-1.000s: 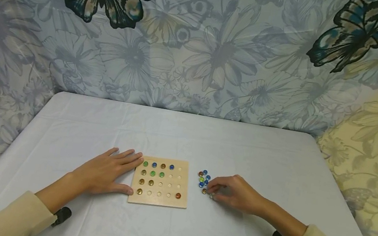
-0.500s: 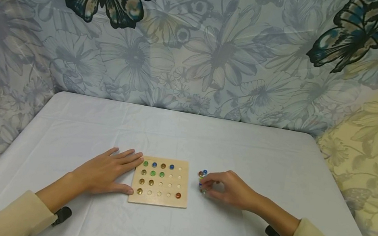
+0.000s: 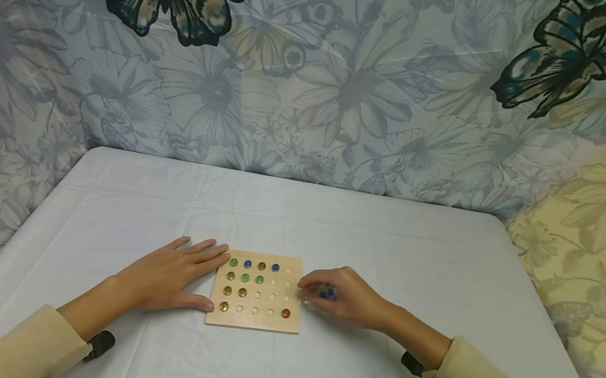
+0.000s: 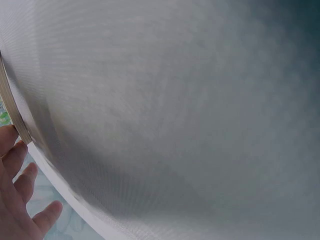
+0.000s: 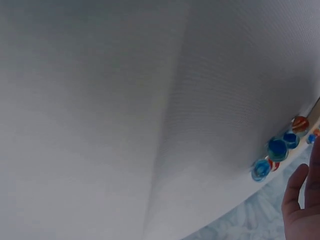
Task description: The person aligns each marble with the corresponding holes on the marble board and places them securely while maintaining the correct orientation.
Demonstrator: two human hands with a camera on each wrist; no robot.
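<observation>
A square wooden board (image 3: 261,322) with rows of round hollows lies on the white table. Green, blue, brown and amber marbles (image 3: 245,278) fill the hollows mostly at its left and top, and an orange marble (image 3: 285,314) sits near the lower right corner. My left hand (image 3: 172,275) lies with fingers spread, fingertips and thumb against the board's left edge. At the right edge, my right hand (image 3: 348,297) pinches a clear marble (image 3: 305,301) between thumb and fingertips. Loose marbles (image 5: 277,149) lie below that hand, partly hidden by it in the head view.
The white-covered table (image 3: 286,219) reaches back to a hanging cloth (image 3: 316,99) printed with flowers and butterflies. A dark strap piece (image 3: 100,347) shows at the left wrist and another dark piece (image 3: 412,363) at the right.
My right hand has moved left with the clear marble, passing over the loose marbles to the board's right edge. The left hand and board have stayed still.
</observation>
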